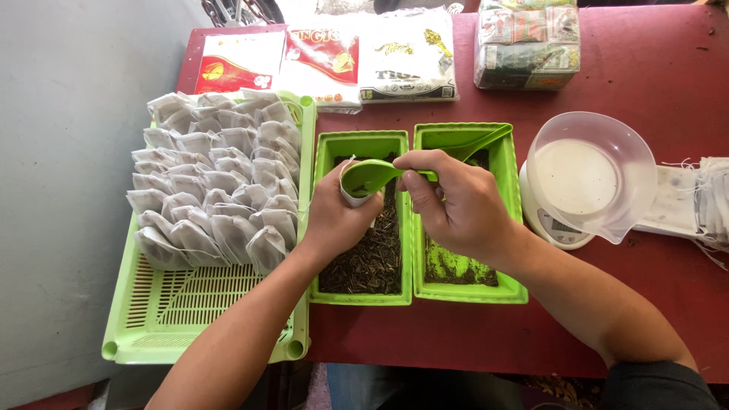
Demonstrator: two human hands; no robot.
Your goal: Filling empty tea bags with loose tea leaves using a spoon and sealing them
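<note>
**Scoop over the bag**

My right hand point(456, 201) pinches a green scoop point(372, 176); my left hand point(338, 216) wraps a small white bag point(351, 196) above the left green tub point(364, 220). Beyond it lies the red table point(645, 76), beside a grey wall point(61, 190).

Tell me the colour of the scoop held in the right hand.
Bright green, the scoop matches the trays; the head view shows it clearly in the right hand.

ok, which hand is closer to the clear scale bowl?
Right. The right hand holds the green scoop just left of the clear bowl; the left hand sits farther left, holding a small bag.
</note>
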